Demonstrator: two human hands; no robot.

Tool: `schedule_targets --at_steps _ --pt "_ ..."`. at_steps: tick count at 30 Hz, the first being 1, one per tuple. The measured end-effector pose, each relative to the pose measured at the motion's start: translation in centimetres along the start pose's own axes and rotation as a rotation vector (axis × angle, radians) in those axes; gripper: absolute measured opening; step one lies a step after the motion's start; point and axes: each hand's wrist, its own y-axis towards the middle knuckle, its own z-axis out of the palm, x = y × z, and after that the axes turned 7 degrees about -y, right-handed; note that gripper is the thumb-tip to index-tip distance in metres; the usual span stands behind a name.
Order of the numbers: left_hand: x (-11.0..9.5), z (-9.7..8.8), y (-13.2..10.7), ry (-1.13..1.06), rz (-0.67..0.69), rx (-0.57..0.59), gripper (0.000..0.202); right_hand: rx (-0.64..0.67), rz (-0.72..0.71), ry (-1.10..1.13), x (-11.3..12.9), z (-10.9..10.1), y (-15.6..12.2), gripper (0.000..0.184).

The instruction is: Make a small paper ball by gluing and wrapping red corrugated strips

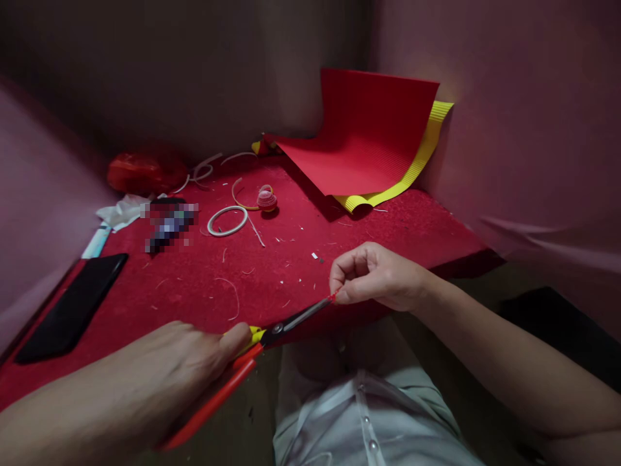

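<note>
My left hand (198, 362) is closed around the red and yellow handles of a pair of scissors (303, 317). The blades point right and look nearly closed. At their tips is a small red piece (332, 297), pinched between the thumb and fingers of my right hand (371, 275); whether it is paper or something else is too small to tell. Both hands are at the front edge of the red-covered table (184, 304). Beyond them lie a coiled pale ring (227, 221) and a small red and white ball-shaped roll (266, 200) with a yellowish strip trailing from it.
Red corrugated sheet (369, 142) curves over a yellow corrugated sheet (412, 181) at the back right. A black phone-like slab (72, 310) lies at the left. Behind it are a blurred-out dark object (169, 230), white tissue (123, 212) and a red plastic bag (145, 171). Scraps dot the cloth.
</note>
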Motion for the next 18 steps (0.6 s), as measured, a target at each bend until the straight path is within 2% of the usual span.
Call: schedule_targets --at_steps 5,11,18 --pt "-0.39 -0.16 0.02 -0.020 0.022 0.062 0.038 0.061 0.037 -0.021 0.35 -0.10 -0.11 0.005" --pt "-0.81 -0.45 -0.17 -0.001 0.053 0.040 0.040 0.100 0.042 -0.045 0.48 -0.30 -0.08 0.005" --pt "-0.45 0.20 0.50 0.013 0.095 0.028 0.035 0.136 0.034 -0.071 0.43 -0.52 -0.27 0.004"
